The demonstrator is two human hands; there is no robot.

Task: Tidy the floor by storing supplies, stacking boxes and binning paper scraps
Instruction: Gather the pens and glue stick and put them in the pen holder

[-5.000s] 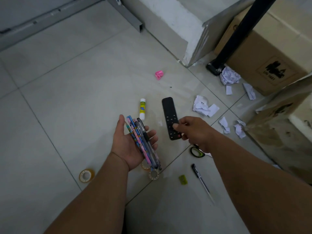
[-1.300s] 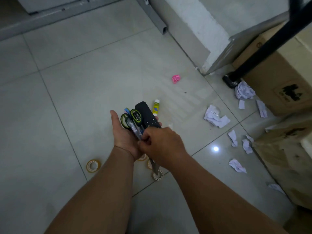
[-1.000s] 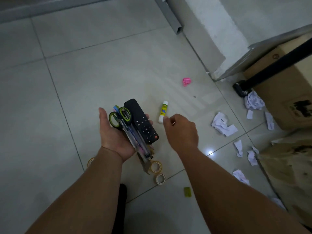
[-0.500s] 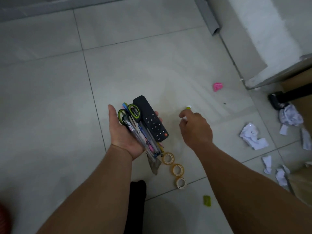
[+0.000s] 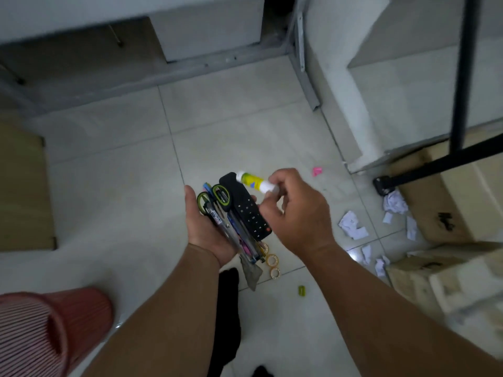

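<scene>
While the glue stick [image 5: 254, 182] was pinched by its lower end between my right hand's [image 5: 295, 210] thumb and fingers, it hung tilted above the top of the bundle, its white cap over the upper end of the black remote [image 5: 246, 206]. My left hand [image 5: 209, 227] lay palm up beneath, cupped around that bundle: the remote, green-handled scissors [image 5: 215, 198] and a sheaf of pens [image 5: 239, 238] lying lengthwise across the palm. I judged the step in hand to be the gathering of loose supplies, with the glue about to join the rest. The next move called for laying it along the remote and closing the left fingers over it so nothing slid off. On the tiles just below the left wrist lay three tape rolls [image 5: 272, 259] and a small green piece [image 5: 301, 291], not yet picked up. Crumpled paper scraps [image 5: 352, 228] were scattered near the cardboard boxes [image 5: 446, 202] to my right, a pink scrap [image 5: 316, 171] lay apart, and a red ribbed bin [image 5: 51, 330] stood at lower left, so binning and stacking looked undone.
</scene>
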